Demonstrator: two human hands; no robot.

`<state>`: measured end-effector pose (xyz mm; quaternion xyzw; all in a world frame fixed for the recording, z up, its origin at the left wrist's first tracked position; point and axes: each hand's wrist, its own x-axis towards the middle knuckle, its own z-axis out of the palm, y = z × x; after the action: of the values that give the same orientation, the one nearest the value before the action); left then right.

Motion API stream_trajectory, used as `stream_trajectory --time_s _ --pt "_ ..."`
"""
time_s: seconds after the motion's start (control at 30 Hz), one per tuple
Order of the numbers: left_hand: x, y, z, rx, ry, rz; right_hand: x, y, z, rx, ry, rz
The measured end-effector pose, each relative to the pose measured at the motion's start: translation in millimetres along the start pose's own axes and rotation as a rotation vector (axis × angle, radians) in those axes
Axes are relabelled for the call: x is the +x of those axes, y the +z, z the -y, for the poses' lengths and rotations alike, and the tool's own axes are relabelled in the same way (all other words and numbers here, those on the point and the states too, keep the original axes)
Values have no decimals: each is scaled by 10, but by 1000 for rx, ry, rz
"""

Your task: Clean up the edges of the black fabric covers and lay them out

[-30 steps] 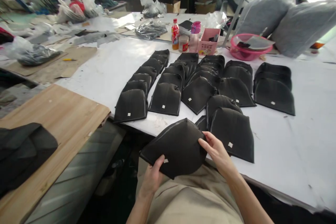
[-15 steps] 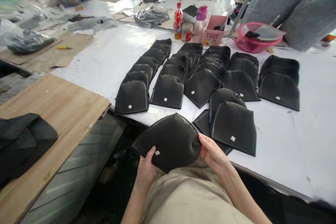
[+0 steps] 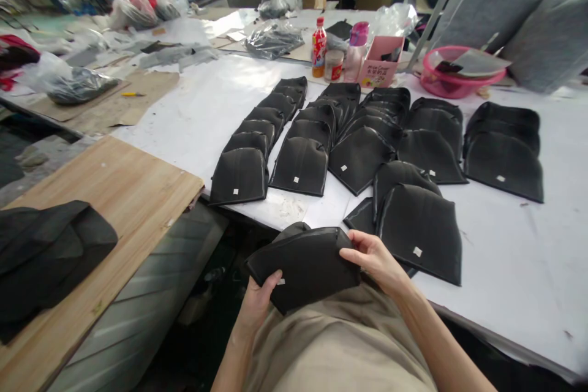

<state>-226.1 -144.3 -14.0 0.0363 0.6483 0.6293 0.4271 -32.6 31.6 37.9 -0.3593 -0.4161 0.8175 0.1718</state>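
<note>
Between my hands, over my lap at the table's front edge, is a black moulded fabric piece (image 3: pixel 316 266) with a small white sticker. My left hand (image 3: pixel 261 300) grips its lower left corner, thumb on top beside the sticker. My right hand (image 3: pixel 374 260) pinches the upper right edge between thumb and fingers. Part of the piece is folded over behind its top edge. Just beyond my right hand, a small pile of like black pieces (image 3: pixel 420 233) lies on the white table (image 3: pixel 505 269). Farther back, overlapping rows of the same pieces (image 3: pixel 301 165) spread across it.
At the back stand a drink bottle (image 3: pixel 318 49), a jar (image 3: pixel 333 66), a pink box (image 3: pixel 382 64) and a pink basin (image 3: pixel 454 82). Large stuffed bags (image 3: pixel 496 6) lean at the right. On my left, a wooden board (image 3: pixel 133 177) carries dark cloth (image 3: pixel 50 251).
My right hand has shifted its hold along the upper right edge. The held piece has gone from a rounded dome to a flatter, folded shape. My left hand keeps its grip.
</note>
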Motion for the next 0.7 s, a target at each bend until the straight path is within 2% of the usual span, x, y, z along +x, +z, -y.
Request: stream_trajectory --time_s 0.1,0.23,0.37,0.43,0.5,0.6,0.7 --pt "-15 -9 2 39 41 -2 18 89 31 -31 36 4" --pt "44 -15 -112 96 149 142 -47 105 61 -108 20 24" --pt "167 42 -318 116 443 236 -135 52 93 -298 -31 74" --pt "200 96 -429 277 609 259 -168 33 104 -395 -68 81" --pt "206 155 -533 511 710 354 -197 22 123 -473 -104 78" --pt "211 219 -645 792 664 579 -249 -5 185 -544 -152 66" --pt "261 193 -689 957 522 692 -321 -95 262 -560 -176 -3"
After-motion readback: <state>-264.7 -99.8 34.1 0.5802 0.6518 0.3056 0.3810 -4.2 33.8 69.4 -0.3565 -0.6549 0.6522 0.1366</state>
